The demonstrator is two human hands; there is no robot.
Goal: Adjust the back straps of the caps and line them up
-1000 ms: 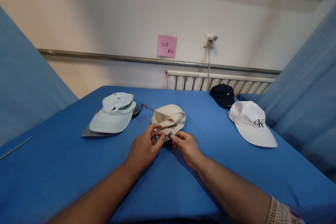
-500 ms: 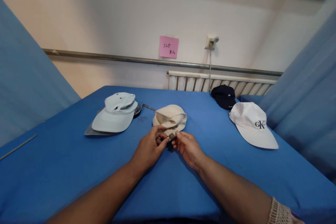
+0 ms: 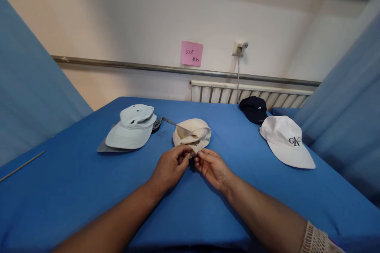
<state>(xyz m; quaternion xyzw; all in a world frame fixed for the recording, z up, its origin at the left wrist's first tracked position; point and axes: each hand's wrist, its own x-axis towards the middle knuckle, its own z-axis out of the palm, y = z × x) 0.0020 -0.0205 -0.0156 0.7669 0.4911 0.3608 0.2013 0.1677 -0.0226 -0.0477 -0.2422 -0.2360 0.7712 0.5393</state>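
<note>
A beige cap lies in the middle of the blue-covered table, its crown crumpled and its strap end towards me. My left hand pinches the near edge of this cap at the strap, fingers closed. Close beside it, my right hand grips the same strap area between thumb and fingers. The small fastening between the fingertips is mostly hidden.
Left of the beige cap, a pale blue cap rests on a grey one. A white cap and a navy cap sit to the right. A thin stick lies at far left on the blue table cover. Blue curtains flank both sides.
The dark patch on the strap between my fingertips, visible before, is now mostly covered or turned away. My hands have shifted only slightly; the caps stay put.
</note>
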